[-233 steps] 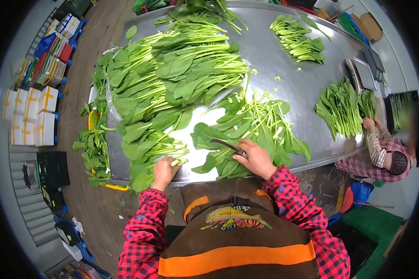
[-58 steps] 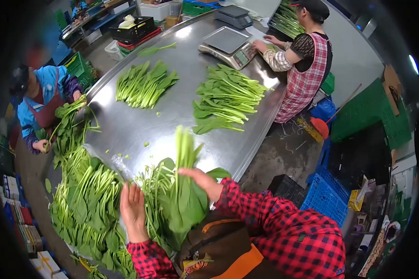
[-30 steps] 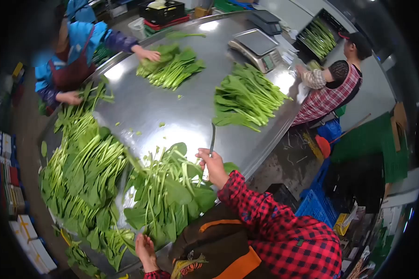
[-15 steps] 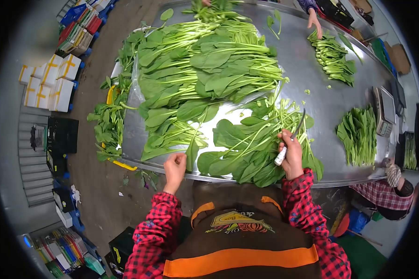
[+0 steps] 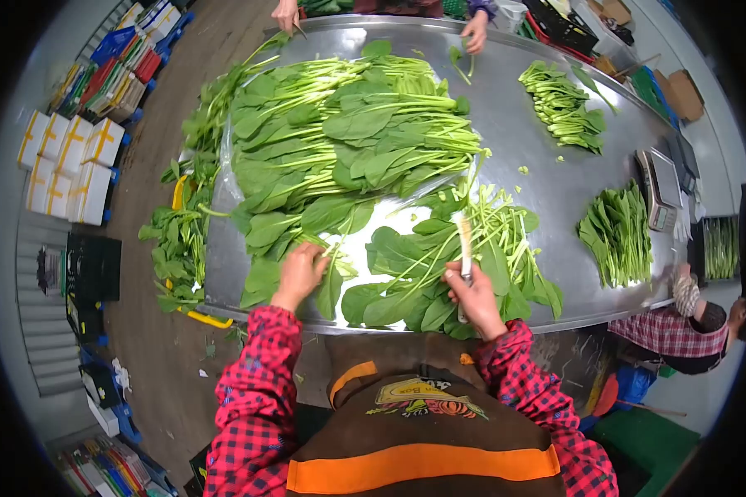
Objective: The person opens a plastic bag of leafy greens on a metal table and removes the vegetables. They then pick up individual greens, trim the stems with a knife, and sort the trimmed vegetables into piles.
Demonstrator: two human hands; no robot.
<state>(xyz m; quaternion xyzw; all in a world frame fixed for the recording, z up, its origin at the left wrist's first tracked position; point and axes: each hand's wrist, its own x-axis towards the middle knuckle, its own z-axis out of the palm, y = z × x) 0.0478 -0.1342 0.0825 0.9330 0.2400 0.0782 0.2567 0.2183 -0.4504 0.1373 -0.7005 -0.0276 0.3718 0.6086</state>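
Observation:
My left hand [image 5: 300,275] is at a small bunch of leafy greens [image 5: 261,282] near the table's front edge, its fingers closed at the pale stems. My right hand [image 5: 477,298] grips a small knife [image 5: 465,240] with a light handle, the blade pointing up and away from me. Under and around that hand lies a loose pile of cut leafy greens [image 5: 406,302], stems towards the far right. Beyond both hands, a large heap of the same greens [image 5: 307,132] lies in rows on clear plastic.
On the metal table [image 5: 547,199] are two trimmed bunches, one far right [image 5: 564,108] and one nearer [image 5: 617,236], beside a scale [image 5: 661,195]. A co-worker's hands [image 5: 475,33] are at the far edge. Another person [image 5: 671,335] is at right. Greens overhang a yellow-edged crate [image 5: 203,317] at left.
My left hand has moved forward onto the stems. The knife has swung more upright as my right hand shifted left. The co-worker's hand has left the far bunch for a loose sprig.

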